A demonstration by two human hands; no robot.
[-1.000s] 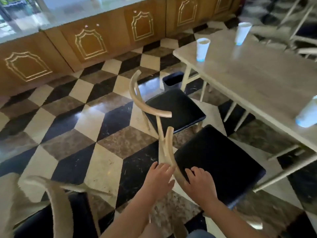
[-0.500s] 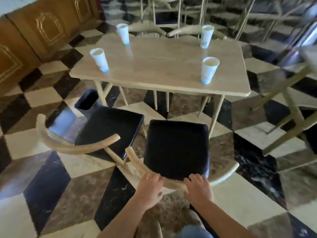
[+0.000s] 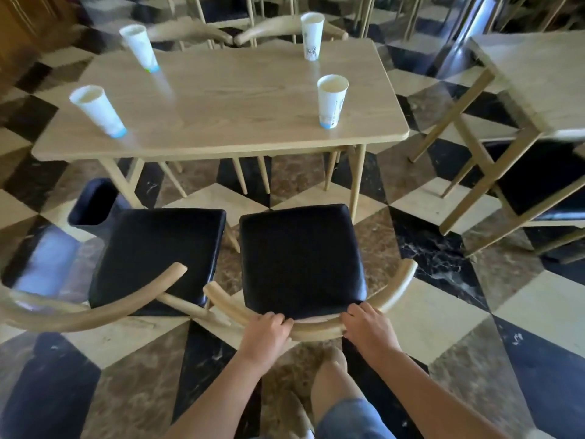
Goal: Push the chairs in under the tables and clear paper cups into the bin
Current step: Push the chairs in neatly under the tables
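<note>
A wooden chair with a black seat (image 3: 300, 258) faces the light wooden table (image 3: 221, 99), pulled out from it. My left hand (image 3: 266, 337) and my right hand (image 3: 368, 327) both grip its curved backrest. A second chair (image 3: 155, 255) stands just to its left, also out from the table. Several white paper cups stand on the table: one front left (image 3: 98, 110), one back left (image 3: 141, 47), one back right (image 3: 311, 36), one front right (image 3: 331, 101). A small black bin (image 3: 93, 201) sits on the floor by the table's left leg.
Two more chairs (image 3: 247, 31) are tucked in at the table's far side. Another table (image 3: 544, 80) with a black-seated chair (image 3: 544, 182) under it stands at the right. The floor is chequered marble. My knee (image 3: 332, 384) is just behind the held chair.
The view has swung round so the table is now straight ahead. The held chair has turned square to the table, and both hands keep their grip on its backrest.
</note>
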